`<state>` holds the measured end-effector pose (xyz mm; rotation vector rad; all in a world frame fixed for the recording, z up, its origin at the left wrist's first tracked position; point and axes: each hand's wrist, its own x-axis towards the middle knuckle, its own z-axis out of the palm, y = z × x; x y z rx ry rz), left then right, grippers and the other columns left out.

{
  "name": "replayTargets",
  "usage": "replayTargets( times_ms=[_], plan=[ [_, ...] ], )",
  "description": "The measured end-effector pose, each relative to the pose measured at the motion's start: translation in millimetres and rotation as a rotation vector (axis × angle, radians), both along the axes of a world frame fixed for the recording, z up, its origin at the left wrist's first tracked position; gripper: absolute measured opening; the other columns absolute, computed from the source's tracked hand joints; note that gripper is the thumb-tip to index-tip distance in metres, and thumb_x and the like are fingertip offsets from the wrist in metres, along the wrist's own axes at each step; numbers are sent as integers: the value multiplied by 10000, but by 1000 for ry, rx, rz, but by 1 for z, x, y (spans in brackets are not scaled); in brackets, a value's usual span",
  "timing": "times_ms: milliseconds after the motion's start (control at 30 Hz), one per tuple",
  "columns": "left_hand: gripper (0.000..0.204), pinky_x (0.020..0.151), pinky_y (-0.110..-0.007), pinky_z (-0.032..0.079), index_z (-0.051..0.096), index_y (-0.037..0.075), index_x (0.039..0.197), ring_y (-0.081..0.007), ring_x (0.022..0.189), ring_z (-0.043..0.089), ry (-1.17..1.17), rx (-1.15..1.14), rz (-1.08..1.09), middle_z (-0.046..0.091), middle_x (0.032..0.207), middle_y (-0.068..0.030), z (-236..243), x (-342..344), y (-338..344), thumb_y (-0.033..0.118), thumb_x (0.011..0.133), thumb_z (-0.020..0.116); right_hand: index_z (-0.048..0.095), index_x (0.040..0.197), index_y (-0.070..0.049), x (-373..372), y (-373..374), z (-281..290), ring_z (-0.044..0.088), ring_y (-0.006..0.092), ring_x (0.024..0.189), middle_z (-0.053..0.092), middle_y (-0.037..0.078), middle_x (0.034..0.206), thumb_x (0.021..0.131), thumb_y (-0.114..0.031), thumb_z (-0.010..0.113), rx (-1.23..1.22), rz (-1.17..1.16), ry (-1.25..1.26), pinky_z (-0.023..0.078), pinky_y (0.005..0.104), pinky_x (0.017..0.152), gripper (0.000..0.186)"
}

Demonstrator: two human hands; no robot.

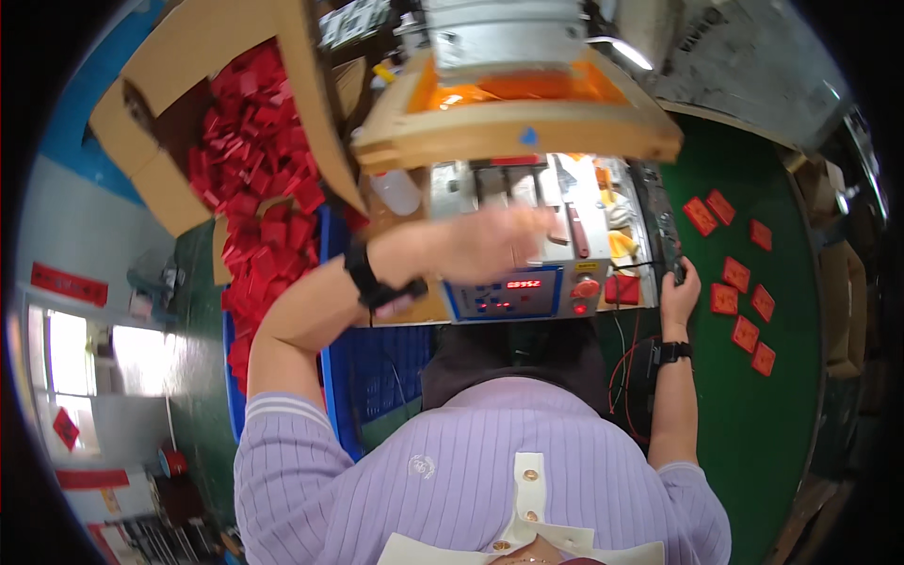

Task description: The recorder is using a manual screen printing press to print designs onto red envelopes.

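My left hand (494, 231) is smeared by motion over the work area of a machine (452, 198), below a raised wooden-framed orange screen (518, 132); what its fingers hold, if anything, I cannot make out. Below it sits a blue-bordered control panel (508, 299) with a red display and a red knob. My right hand (680, 287) is closed on a dark part (670, 254) at the machine's right edge. Near it are a red piece (621, 288), a brown-handled tool (577, 231) and yellow scraps (621, 245).
An open cardboard box (155, 75) at left spills many red pieces (259, 132) toward blue crates (377, 377). A white bottle (400, 193) stands left of the machine. Several red printed pieces (723, 298) lie on the green surface (772, 405) at right. Cables hang below the machine.
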<state>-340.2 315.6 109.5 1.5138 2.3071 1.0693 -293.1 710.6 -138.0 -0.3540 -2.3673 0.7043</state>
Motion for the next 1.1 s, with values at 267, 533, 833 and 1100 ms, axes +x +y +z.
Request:
replayTargets(
  times_ms=[267, 533, 833, 1100],
  plan=[
    [309, 595, -436, 433, 551, 33, 719, -359, 677, 580, -213, -194, 816, 585, 680, -163, -74, 55, -102, 267, 900, 461, 568, 1090, -3, 1, 11, -6, 556, 311, 993, 601, 161, 1044, 751, -111, 574, -35, 34, -10, 419, 377, 893, 356],
    [192, 651, -380, 539, 594, 16, 881, -319, 746, 646, 286, -707, 1173, 640, 854, -167, -247, -56, -256, 172, 771, 573, 577, 1060, 10, 4, 10, -1, 568, 303, 971, 605, 165, 1027, 740, -104, 556, -19, 39, -20, 432, 373, 880, 340],
    [95, 617, -380, 510, 599, 124, 772, -226, 734, 626, 614, -925, 1237, 612, 742, -48, -284, -80, -282, 158, 779, 512, 582, 1058, 6, -3, 9, -8, 592, 285, 948, 614, 165, 1004, 735, -69, 558, -6, 37, -45, 462, 345, 859, 333],
    [249, 772, -441, 485, 546, 59, 1043, -356, 912, 587, 197, -473, 1280, 584, 987, -154, -206, -25, -230, 216, 851, 522, 452, 1248, -14, -77, -13, 94, 497, 219, 1157, 515, 119, 1239, 808, -41, 593, -359, 479, -44, 404, 337, 966, 462]
  ],
)
